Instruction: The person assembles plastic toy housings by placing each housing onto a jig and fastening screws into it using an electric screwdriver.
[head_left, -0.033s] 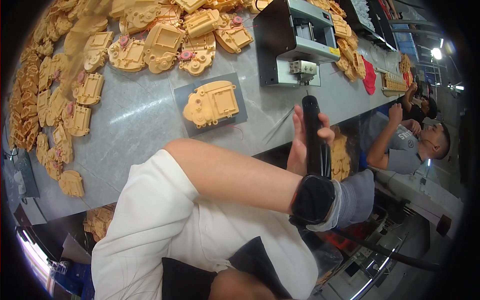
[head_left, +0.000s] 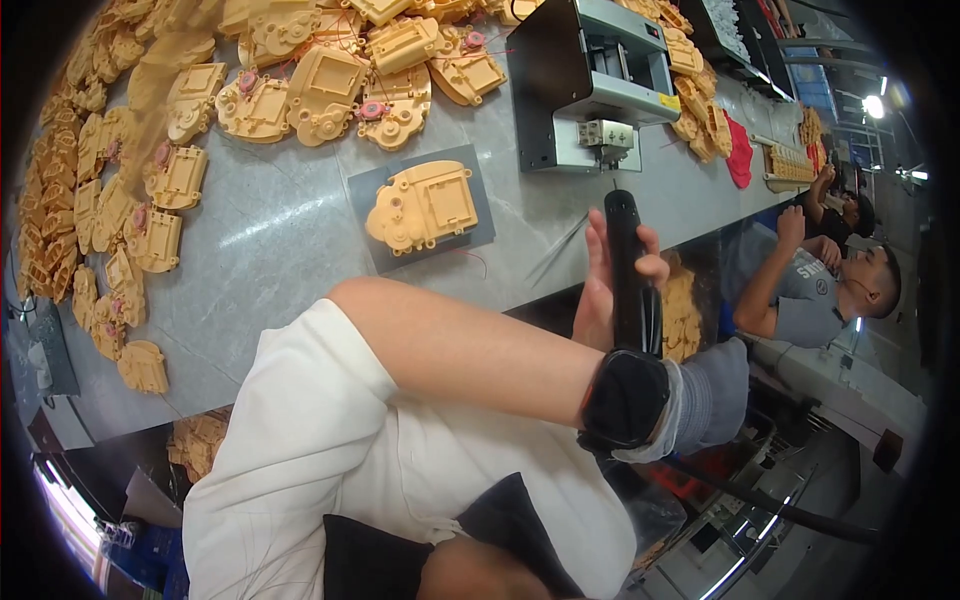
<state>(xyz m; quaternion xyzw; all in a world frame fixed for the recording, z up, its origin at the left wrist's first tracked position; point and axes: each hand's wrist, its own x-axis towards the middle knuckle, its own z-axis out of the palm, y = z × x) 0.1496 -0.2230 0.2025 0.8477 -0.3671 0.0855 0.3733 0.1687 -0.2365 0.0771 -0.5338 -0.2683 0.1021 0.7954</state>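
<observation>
Blk device (head_left: 624, 265), yel-orng housing (head_left: 424, 206), dk gry mat (head_left: 484, 226), wht sleeve (head_left: 300, 390), gry veined tabletop (head_left: 270, 270).

To your right, a red cloth (head_left: 738, 155) lies on the grey counter (head_left: 270, 260). Farther right, you see a co-worker (head_left: 768, 285) in a grey shirt (head_left: 808, 312) and a bright lamp (head_left: 873, 107).

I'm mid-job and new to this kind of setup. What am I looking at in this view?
There is no robot: a person wears a wide fisheye camera on the head, looking down, so edges bend. A forearm with a black wrist device crosses the middle. Beside it, a hand grips a black, stick-shaped tool; the overlap hides whether it is left or right. On the grey table lie many yellow plastic housings; a single housing sits apart on a dark mat. Beyond the tool stands a black-and-silver machine. At the right is a co-worker in grey.
</observation>
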